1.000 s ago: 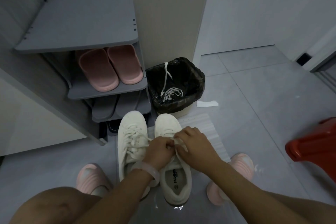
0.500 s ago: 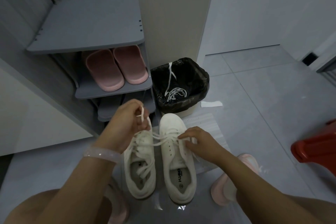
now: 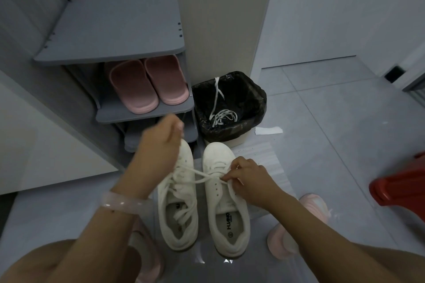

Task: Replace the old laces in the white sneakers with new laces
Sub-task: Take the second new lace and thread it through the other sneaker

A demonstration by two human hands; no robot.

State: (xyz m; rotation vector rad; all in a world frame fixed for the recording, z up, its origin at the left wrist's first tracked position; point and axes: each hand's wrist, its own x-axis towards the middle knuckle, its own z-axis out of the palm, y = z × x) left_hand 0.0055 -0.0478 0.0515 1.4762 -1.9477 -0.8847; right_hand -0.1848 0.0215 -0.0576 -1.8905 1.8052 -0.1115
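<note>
Two white sneakers stand side by side on the floor, toes away from me. The left sneaker point(image 3: 181, 220) is laced. A white lace point(image 3: 197, 176) crosses from the right sneaker point(image 3: 226, 213) over to my left hand point(image 3: 158, 145), which is raised above the left shoe's toe and grips the lace's end. My right hand point(image 3: 249, 178) pinches the lace at the right shoe's eyelets. Old white laces point(image 3: 222, 115) lie in the black-lined bin point(image 3: 253, 99).
A grey shoe rack point(image 3: 110, 30) with pink slippers point(image 3: 147, 85) stands at the back left. A red stool point(image 3: 400, 186) is at the right edge. A white paper scrap point(image 3: 268, 130) and a clear plastic sheet point(image 3: 262, 154) lie on the tiles. My feet in pink shoes flank the sneakers.
My left hand left the right shoe's tongue and pulled the lace up and to the far left, drawing it taut. The right hand stayed at the eyelets.
</note>
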